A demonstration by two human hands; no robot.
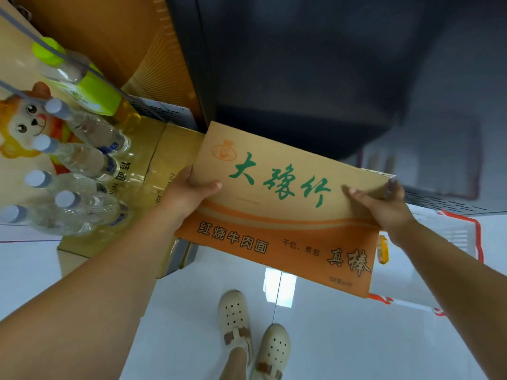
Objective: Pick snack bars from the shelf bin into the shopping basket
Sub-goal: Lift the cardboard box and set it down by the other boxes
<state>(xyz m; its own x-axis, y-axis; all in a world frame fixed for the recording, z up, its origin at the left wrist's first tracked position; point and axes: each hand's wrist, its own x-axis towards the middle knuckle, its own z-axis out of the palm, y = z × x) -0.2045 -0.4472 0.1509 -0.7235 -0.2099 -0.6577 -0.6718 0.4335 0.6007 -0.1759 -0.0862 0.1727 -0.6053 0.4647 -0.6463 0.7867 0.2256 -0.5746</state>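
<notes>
A large brown and orange cardboard box (285, 215) with green characters is held out in front of me above the floor. My left hand (189, 192) grips its left edge, thumb on top. My right hand (381, 202) grips its right edge, thumb lying on the top face. Behind the box at the right, a white shopping basket (463, 234) with a red rim stands on the floor, mostly hidden by the box and my right arm. A small yellow packet (382, 249) shows at the box's right edge, inside the basket. No shelf bin is visible.
Several shrink-wrapped water bottles (79, 171) lie on stacked cardboard cartons (153, 149) at the left, with a green-labelled bottle (90, 89) behind. A dark shelf unit (301, 78) rises ahead. My two beige shoes (252, 333) stand on the glossy white tile floor.
</notes>
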